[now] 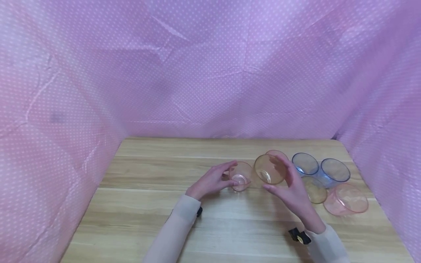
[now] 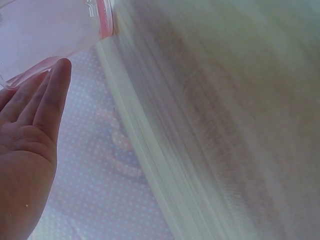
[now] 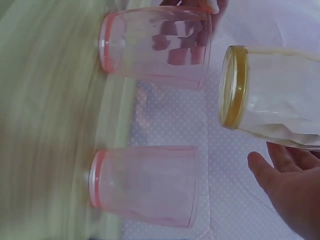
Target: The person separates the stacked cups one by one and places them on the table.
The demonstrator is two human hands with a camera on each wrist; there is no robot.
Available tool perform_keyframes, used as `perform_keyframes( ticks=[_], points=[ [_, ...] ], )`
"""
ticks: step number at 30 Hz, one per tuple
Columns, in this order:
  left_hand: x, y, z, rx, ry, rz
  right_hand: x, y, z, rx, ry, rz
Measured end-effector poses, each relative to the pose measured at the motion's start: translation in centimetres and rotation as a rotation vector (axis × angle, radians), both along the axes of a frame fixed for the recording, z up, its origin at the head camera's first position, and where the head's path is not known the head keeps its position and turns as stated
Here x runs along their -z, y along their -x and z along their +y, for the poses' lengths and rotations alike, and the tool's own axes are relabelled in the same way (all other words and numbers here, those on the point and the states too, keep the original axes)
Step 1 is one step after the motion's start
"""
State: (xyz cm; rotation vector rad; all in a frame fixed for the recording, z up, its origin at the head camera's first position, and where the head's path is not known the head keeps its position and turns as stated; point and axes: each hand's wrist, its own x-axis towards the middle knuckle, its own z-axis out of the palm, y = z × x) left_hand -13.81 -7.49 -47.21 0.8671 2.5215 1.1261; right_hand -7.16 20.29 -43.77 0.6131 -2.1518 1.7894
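My left hand (image 1: 212,181) holds a clear pink cup (image 1: 242,170) by its side, thumb near and fingers behind. The cup stands upright on the table. In the left wrist view, the fingers (image 2: 45,100) lie along the cup's wall. My right hand (image 1: 295,190) grips a clear yellow cup (image 1: 268,168) between thumb and fingers. In the right wrist view this yellow cup (image 3: 280,95) is raised off the tabletop, its thick amber base facing the wood. Another pink cup (image 1: 275,152) stands behind it, partly hidden by the yellow cup and my right fingers.
To the right of my right hand stand two blue cups (image 1: 305,163), a second yellow cup (image 1: 316,191) and a larger-looking pink cup (image 1: 353,199), close together. The wooden table (image 1: 138,204) meets a pink dotted cloth (image 1: 210,91) along its back and sides.
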Motion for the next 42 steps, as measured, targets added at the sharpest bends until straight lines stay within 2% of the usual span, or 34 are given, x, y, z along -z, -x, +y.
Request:
perform_keyframes(
  ticks=[3, 11, 19, 26, 31, 35, 39, 42],
  points=[
    [0.0, 0.0, 0.0, -0.001, -0.004, -0.013, 0.2, -0.5, 0.3, 0.043, -0.039, -0.020],
    [0.2, 0.2, 0.1, -0.003, -0.015, -0.029, 0.4, -1.5, 0.8, 0.094, -0.061, -0.043],
    [0.4, 0.1, 0.0, -0.007, -0.042, -0.048, 1.2, -2.6, 1.7, 0.164, -0.163, -0.079],
    [0.4, 0.0, -0.1, -0.027, -0.022, -0.018, 1.9, -3.0, 2.1, 0.205, -0.251, -0.077],
    [0.3, 0.0, -0.1, -0.031, -0.019, -0.020, 2.3, -3.4, 2.1, 0.235, -0.314, -0.132],
    [0.3, -0.1, -0.1, -0.037, -0.015, -0.045, 2.7, -3.8, 1.9, 0.249, -0.343, -0.213],
    [0.2, -0.1, 0.0, -0.037, -0.019, -0.051, 3.3, -4.0, 1.6, 0.239, -0.315, -0.266],
    [0.3, -0.1, 0.0, -0.031, -0.031, -0.050, 3.5, -4.0, 1.6, 0.240, -0.307, -0.270]
  ],
)
